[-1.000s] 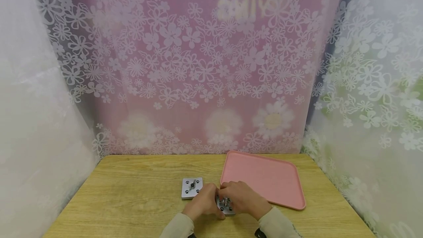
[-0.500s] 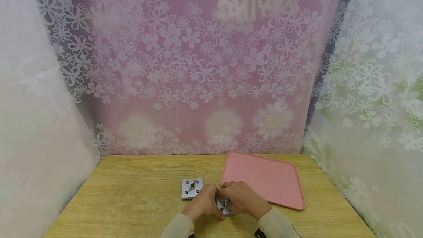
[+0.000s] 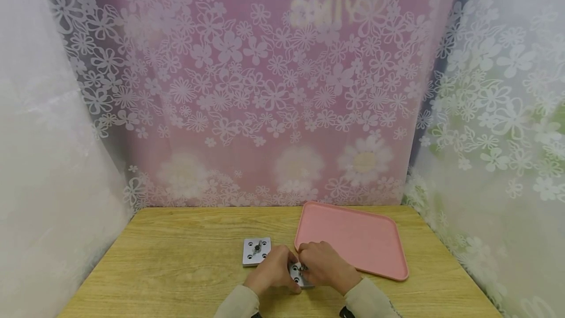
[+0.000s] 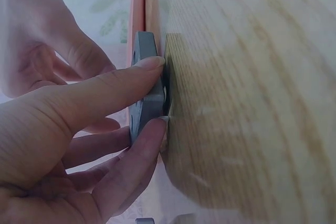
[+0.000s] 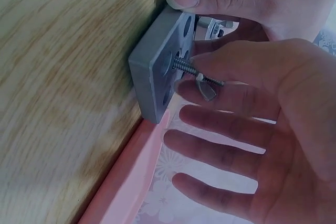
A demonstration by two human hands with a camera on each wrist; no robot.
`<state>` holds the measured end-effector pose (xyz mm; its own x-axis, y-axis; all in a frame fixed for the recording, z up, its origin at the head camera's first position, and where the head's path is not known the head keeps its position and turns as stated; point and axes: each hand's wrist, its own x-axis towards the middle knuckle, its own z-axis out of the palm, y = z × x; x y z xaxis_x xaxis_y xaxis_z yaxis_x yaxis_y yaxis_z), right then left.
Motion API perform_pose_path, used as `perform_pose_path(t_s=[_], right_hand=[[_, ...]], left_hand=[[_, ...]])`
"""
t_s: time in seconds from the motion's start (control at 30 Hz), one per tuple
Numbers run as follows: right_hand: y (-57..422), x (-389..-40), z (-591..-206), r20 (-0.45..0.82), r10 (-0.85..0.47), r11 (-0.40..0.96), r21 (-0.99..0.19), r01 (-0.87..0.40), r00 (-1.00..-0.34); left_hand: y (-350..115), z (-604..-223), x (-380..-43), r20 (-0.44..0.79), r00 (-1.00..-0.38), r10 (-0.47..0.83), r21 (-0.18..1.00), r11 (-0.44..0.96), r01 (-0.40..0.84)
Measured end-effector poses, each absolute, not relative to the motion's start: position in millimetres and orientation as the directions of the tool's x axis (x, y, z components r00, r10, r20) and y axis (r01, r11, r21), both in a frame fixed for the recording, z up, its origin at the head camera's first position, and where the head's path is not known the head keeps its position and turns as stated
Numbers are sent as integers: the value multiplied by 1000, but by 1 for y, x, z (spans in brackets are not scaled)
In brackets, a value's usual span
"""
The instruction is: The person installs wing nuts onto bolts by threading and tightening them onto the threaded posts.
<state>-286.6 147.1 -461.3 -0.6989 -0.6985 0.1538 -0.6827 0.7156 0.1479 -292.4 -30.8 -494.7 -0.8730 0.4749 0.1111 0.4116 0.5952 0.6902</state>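
My left hand (image 3: pixel 274 268) grips a small square metal plate (image 5: pixel 149 69) on the table by its edges, thumb on one side and fingers on the other; in the left wrist view these fingers (image 4: pixel 136 161) curl to its edge. From the plate rises a threaded bolt (image 5: pixel 184 65) bearing a wing nut (image 5: pixel 207 91) partway along. My right hand (image 3: pixel 328 266) pinches at this wing nut with thumb and index finger; its other fingers (image 5: pixel 220 153) extend loosely. A second similar plate (image 3: pixel 247 251) lies left of my hands, with its own wing nut (image 3: pixel 257 248) at the centre.
A pink tray (image 3: pixel 353 239) lies at the right rear, just beyond my right hand. The wooden table (image 3: pixel 176 259) carries everything. Flower-printed curtains (image 3: pixel 265 87) hang behind and along both sides.
My right thumb and fingers have shifted slightly about the wing nut, with the hand turning a little. The left hand and plate stay in place.
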Motion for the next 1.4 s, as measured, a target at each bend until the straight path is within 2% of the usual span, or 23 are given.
perform_pose_path(t_s=[0.33,0.67,0.8,1.1,1.4], right_hand=[[146,-288,-467,186,-686,728,168,-665,-704],[146,-282,-453,130,-648,757,216,-616,-751],[147,-281,-447,100,-666,741,194,-642,-739],[146,-281,-447,143,-729,683,72,-727,-670],[143,-282,-451,125,-748,664,125,-737,-652]], left_hand=[[-31,-494,-293,96,-877,471,695,599,398],[-31,-496,-294,83,-883,462,679,622,390],[-31,-497,-295,78,-883,462,679,624,387],[-31,-495,-293,106,-879,464,680,612,405],[-31,-494,-292,114,-867,484,691,589,420]])
